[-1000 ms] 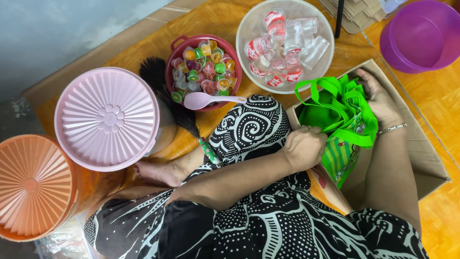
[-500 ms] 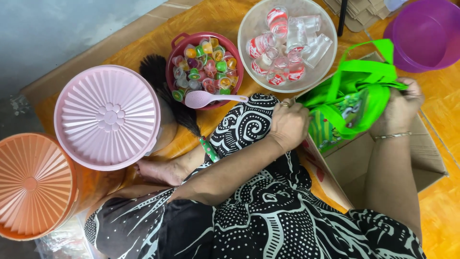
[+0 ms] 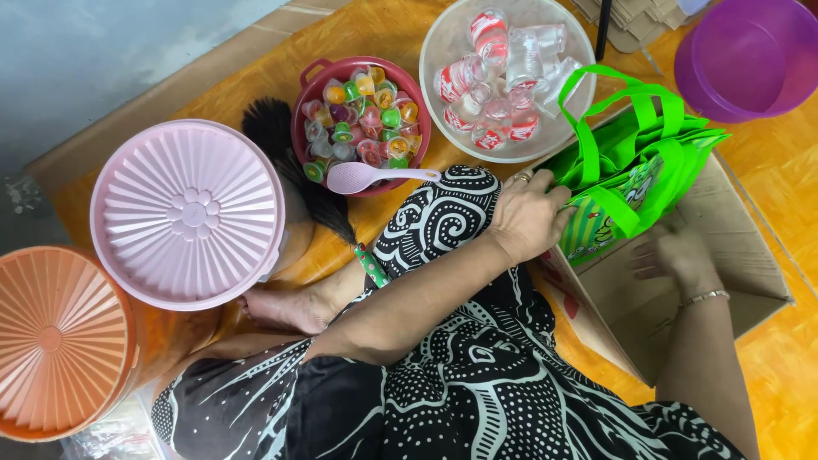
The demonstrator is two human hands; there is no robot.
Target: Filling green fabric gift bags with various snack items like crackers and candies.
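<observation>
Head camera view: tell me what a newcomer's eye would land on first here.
The bright green bags stand out at the right, bunched over an open cardboard box, with the left hand gripping them and the right hand down inside the box. Next comes the red bowl of colourful jelly cups at top centre with a pink spoon across it. At the left sits a big pink ribbed lid.

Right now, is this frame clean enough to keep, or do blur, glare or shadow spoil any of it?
Head view: light is even and soft, no hard shadows; the pink lid and candy bowl are sharp. Slight glare on the clear cups. The right hand inside the cardboard box is a little soft; the left hand on the green bag reads clearly.
</observation>
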